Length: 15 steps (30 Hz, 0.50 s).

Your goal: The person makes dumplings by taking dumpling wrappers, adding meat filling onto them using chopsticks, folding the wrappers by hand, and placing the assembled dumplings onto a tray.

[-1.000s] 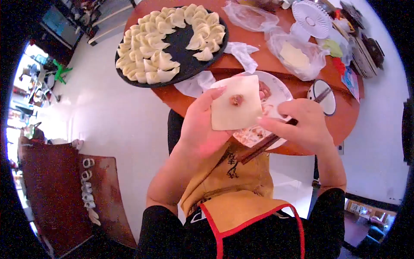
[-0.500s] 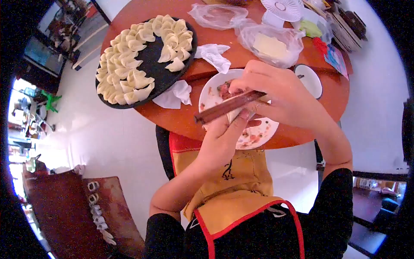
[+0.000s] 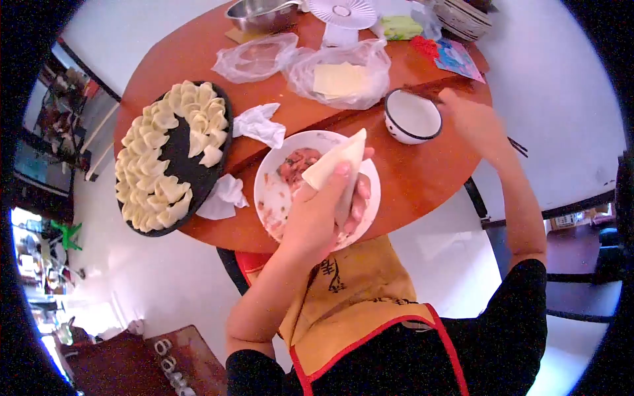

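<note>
Holding a folded dough wrapper (image 3: 337, 162) between thumb and fingers, the left hand (image 3: 317, 214) is over the white plate (image 3: 271, 195) near the front edge of the round worktop (image 3: 422, 178). Pink filling (image 3: 298, 165) with green bits lies on the plate, just beside the wrapper. The right hand (image 3: 472, 122) is blurred near the worktop's right edge, beside a dark-rimmed white bowl (image 3: 413, 117); whether it grips anything, I cannot tell. Two dark chopsticks (image 3: 518, 146) show beyond its forearm.

At the left edge, a round black tray (image 3: 177, 155) carries overlapping rows of folded dumplings (image 3: 146, 162). Crumpled white tissues (image 3: 261, 125) lie between tray and plate. Farther back, a clear plastic bag (image 3: 376, 74) has pale square wrappers (image 3: 340, 80) on it, with a metal bowl (image 3: 264, 20) at the far edge.

Dark characters run down the yellow, red-edged apron (image 3: 353, 270), but they are too unclear to read. A pink and blue packet (image 3: 457, 61) at the far right corner bears print too small to make out.
</note>
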### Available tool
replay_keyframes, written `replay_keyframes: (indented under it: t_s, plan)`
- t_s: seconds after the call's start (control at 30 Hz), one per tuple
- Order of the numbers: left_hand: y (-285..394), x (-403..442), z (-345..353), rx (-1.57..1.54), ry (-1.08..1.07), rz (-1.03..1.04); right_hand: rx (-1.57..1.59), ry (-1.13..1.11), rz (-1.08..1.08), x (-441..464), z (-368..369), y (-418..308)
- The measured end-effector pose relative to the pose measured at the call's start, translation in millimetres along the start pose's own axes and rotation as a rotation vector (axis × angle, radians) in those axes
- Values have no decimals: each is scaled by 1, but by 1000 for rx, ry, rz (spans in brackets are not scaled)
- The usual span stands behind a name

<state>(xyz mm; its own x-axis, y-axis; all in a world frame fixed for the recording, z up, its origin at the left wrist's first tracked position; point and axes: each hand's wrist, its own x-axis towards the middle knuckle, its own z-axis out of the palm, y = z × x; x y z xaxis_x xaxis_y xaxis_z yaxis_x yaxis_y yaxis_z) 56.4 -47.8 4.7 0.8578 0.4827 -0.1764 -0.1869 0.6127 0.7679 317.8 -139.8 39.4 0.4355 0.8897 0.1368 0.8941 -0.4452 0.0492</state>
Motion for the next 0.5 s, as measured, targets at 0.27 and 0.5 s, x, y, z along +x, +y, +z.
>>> replay_keyframes:
  t_s: [0.27, 0.5]
  plan:
    - [-9, 14, 5, -140, -61, 53, -242, 40, -288, 22, 19, 23]
    - [-1, 23, 7, -193, 41, 191, -57, -4, -199, 4, -14, 22]
